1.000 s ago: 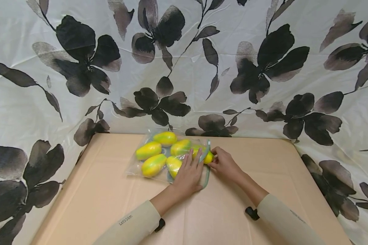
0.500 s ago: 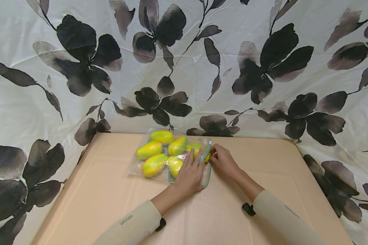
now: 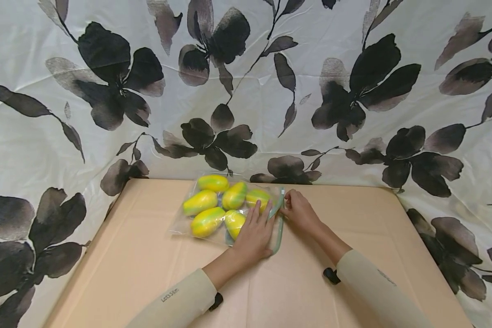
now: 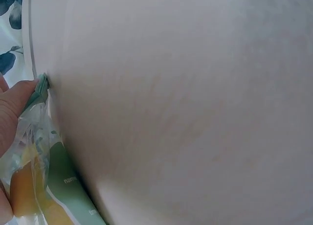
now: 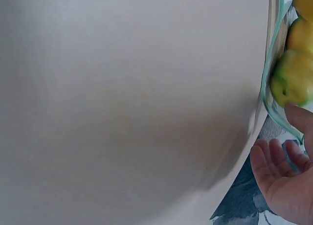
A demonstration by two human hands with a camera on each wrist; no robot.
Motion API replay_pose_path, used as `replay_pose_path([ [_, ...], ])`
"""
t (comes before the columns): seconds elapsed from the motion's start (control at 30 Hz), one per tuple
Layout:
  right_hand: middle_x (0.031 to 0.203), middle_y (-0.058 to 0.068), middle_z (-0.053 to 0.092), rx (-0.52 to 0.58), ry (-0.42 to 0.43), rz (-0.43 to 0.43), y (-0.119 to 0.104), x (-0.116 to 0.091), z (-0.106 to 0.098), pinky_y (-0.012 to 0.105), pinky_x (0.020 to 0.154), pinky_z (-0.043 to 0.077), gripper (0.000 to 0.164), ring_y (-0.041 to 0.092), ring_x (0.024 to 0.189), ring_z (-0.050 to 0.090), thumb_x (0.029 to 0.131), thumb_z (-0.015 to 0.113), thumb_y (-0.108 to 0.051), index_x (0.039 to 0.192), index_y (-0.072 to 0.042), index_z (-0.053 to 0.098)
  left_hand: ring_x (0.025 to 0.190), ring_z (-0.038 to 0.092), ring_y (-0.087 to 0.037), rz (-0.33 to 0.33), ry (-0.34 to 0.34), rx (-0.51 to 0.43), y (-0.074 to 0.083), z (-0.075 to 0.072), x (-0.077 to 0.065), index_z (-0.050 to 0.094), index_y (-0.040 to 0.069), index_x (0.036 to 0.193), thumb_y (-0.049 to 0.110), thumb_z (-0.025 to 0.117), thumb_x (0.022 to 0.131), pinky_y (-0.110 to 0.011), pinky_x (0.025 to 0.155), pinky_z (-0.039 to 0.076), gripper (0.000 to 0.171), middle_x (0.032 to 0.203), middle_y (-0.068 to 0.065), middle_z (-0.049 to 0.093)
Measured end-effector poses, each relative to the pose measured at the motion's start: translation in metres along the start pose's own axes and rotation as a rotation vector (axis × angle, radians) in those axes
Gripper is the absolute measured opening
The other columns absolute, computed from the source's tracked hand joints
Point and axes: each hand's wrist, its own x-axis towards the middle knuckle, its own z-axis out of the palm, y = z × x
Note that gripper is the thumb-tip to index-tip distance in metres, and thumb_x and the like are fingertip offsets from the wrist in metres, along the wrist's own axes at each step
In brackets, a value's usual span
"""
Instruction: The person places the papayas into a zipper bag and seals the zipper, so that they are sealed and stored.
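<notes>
In the head view, a clear zip bag (image 3: pixel 180 228) with a green-edged mouth lies on its side, holding several oval yellow-green fruits (image 3: pixel 206 222) that look like mangoes. My left hand (image 3: pixel 252 234) rests on the bag near its mouth, fingers extended. In the left wrist view, its thumb (image 4: pixel 17 95) touches the green zip edge (image 4: pixel 41 88). At the mouth's far corner is my right hand (image 3: pixel 301 214), fingers bent. From the right wrist, its thumb (image 5: pixel 298 118) touches a fruit (image 5: pixel 291 80) at the mouth, while the loosely curled fingers (image 5: pixel 274 159) stay outside, apart from the thumb.
A tan tabletop (image 3: pixel 332 300) spreads under the bag, its far edge just behind it. White cloth (image 3: pixel 270 105) with dark flowers hangs behind and beside the table. Black wrist straps (image 3: pixel 332 275) show below both forearms.
The fruit that stuck out at the mouth has moved left into the bag, and the fruits inside have shifted slightly. My right hand followed to the mouth's edge; the left stays in place.
</notes>
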Motion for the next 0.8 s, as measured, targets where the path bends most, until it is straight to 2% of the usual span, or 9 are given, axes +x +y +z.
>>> replay_pose_path([
  [0.27,0.108,0.017,0.066,0.09,-0.033,0.037,0.008,-0.001,-0.015,0.047,0.088,0.058,0.029,0.031,0.099,0.068,0.098,0.069,-0.011,0.12,0.004,0.06,0.155,0.022,-0.05,0.007,-0.006,0.025,0.0,0.001,0.0,0.032,0.005,0.161,0.066,0.079,0.074,-0.056,0.125,0.027,0.116,0.172,-0.019,0.014],
  [0.4,0.111,0.017,0.07,0.09,-0.034,0.05,0.008,0.005,-0.021,0.049,0.091,0.057,0.03,0.032,0.103,0.068,0.105,0.06,-0.019,0.125,0.002,0.063,0.155,0.021,-0.05,0.009,-0.021,0.027,0.0,0.0,-0.002,0.034,0.006,0.16,0.064,0.076,0.075,-0.055,0.127,0.024,0.112,0.172,-0.019,0.016],
  [0.57,0.112,0.016,0.074,0.091,-0.059,0.076,0.007,0.015,-0.024,0.049,0.094,0.056,0.034,0.031,0.105,0.068,0.106,0.058,-0.027,0.123,0.0,0.068,0.155,0.019,-0.05,0.024,-0.046,0.049,0.0,0.0,-0.003,0.035,0.006,0.16,0.065,0.071,0.079,-0.055,0.128,0.021,0.107,0.172,-0.02,0.017],
  [0.67,0.106,0.015,0.074,0.082,-0.073,0.064,0.006,0.021,-0.023,0.047,0.09,0.057,0.032,0.029,0.099,0.068,0.105,0.06,-0.027,0.116,0.001,0.071,0.155,0.019,-0.05,0.038,-0.051,0.074,0.001,0.0,-0.004,0.036,0.006,0.159,0.067,0.068,0.08,-0.056,0.127,0.022,0.105,0.171,-0.021,0.018],
  [0.8,0.09,0.012,0.071,0.04,-0.074,0.021,0.004,0.028,-0.023,0.037,0.075,0.054,0.025,0.023,0.081,0.063,0.103,0.062,-0.021,0.104,0.003,0.071,0.155,0.02,-0.05,0.055,-0.05,0.106,0.0,0.0,-0.006,0.038,0.007,0.159,0.07,0.065,0.081,-0.056,0.127,0.023,0.104,0.17,-0.022,0.021],
])
